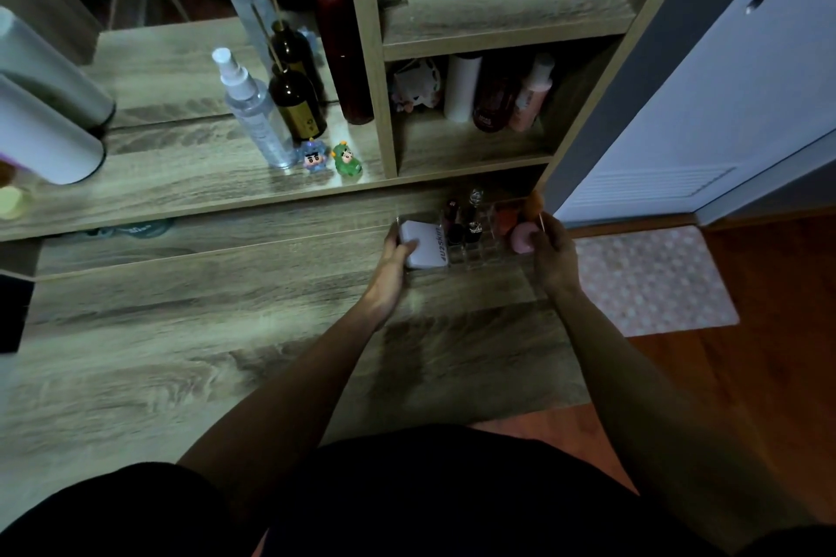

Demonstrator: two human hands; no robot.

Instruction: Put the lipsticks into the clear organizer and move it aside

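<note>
- Head view puts the clear organizer (470,240) at the far right of the wooden surface (226,353), just under the shelf unit (389,113) — several dark lipsticks (461,222) stand upright in its middle slots.
- A white compact (423,245) sits in its left end, and pink and orange sponges (520,235) fill the right.
- No loose lipsticks show on the surface, so I'd judge the loading done; what's left is shifting the organizer aside.
- Left hand (396,253) is closed on the left end, thumb pressed on the compact.
- Right hand (554,253) is wrapped round the right end, fingers curled by the pink sponge.
- So the organizer lies squarely between the two grips — whether it is lifted or resting I cannot tell in this dim light.
- Further off, a spray bottle (255,113) and two small figurines (332,158) stand on the raised ledge, well apart.
</note>
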